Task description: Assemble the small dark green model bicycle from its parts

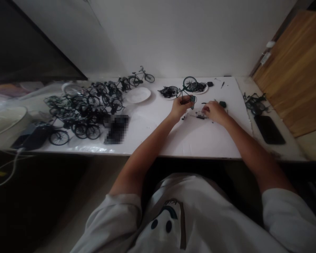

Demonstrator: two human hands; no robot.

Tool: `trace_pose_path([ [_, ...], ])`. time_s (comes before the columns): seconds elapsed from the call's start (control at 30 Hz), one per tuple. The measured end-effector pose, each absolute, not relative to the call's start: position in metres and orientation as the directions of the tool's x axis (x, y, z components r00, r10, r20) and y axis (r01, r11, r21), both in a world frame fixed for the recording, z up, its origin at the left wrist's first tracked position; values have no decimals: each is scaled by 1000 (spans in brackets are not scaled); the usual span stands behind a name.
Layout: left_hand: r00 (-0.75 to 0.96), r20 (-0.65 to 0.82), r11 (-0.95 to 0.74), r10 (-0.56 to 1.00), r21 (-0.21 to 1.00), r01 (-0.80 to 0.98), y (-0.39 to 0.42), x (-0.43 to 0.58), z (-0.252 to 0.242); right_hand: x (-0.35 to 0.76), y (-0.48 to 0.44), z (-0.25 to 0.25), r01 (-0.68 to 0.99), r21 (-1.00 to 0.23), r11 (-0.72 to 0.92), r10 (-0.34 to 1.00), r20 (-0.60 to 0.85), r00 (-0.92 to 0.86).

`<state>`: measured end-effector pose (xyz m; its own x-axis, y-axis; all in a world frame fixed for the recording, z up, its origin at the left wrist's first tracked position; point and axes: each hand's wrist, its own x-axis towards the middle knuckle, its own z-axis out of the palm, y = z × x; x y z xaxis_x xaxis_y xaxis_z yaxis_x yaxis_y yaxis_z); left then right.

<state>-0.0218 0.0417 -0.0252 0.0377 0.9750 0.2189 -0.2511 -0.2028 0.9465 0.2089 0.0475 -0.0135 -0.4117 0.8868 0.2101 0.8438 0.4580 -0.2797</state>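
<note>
My left hand (179, 107) is closed around a dark miniature bicycle (190, 84), tilted with one spoked wheel up and away from me. Part of its frame is hidden behind my fingers. To the right, my right hand (214, 110) is over a small heap of loose parts (199, 115), its fingertips pinched together. Whatever is between those fingertips is too small to make out. A small black block (222, 104) lies just beyond the right hand.
Many finished-looking miniature bicycles (80, 109) crowd the left of the white board (200, 144). A white plate (138, 95) sits beside them. Plates with black parts (169, 92) are at the back. A black phone (269, 129) and more bicycle frames (256, 102) lie on the right.
</note>
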Motion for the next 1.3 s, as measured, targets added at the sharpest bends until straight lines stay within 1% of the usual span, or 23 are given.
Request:
trace_pose_path([
  [0.2, 26, 216, -202, 976, 943, -263, 44, -21, -28, 202, 42, -7, 868, -258, 424, 902, 199, -382],
  [0.3, 35, 230, -214, 972, 941, -263, 44, -21, -28, 199, 40, -5, 879, -225, 420, 904, 191, -383],
  [0.47, 40, 222, -205, 974, 946, -251, 44, -22, -28, 196, 39, -11, 876, -129, 465, 873, 230, -430],
  [0.57, 33, 215, -200, 976, 946, -254, 44, -21, -28, 196, 42, -17, 858, -107, 502, 851, 237, -468],
  [0.63, 30, 210, -195, 977, 946, -259, 44, -20, -27, 198, 45, -18, 846, -140, 514, 846, 247, -473],
  [0.7, 31, 203, -187, 979, 946, -265, 44, -20, -27, 199, 46, -16, 818, -225, 529, 839, 285, -464],
  [0.8, 48, 188, -168, 981, 949, -268, 42, -20, -26, 198, 43, -7, 727, -379, 572, 813, 377, -443],
  [0.87, 63, 185, -162, 981, 950, -267, 40, -19, -26, 196, 37, 1, 679, -434, 592, 798, 437, -416],
  [1.0, 123, 195, -154, 973, 946, -284, 36, -18, -24, 188, 25, 13, 633, -493, 597, 793, 480, -374],
  [1.2, 188, 188, -126, 964, 945, -301, 32, -16, -21, 187, 27, 9, 595, -504, 626, 771, 515, -376],
  [1.3, 212, 193, -129, 958, 951, -281, 30, -16, -19, 190, 36, 0, 512, -512, 689, 718, 580, -385],
])
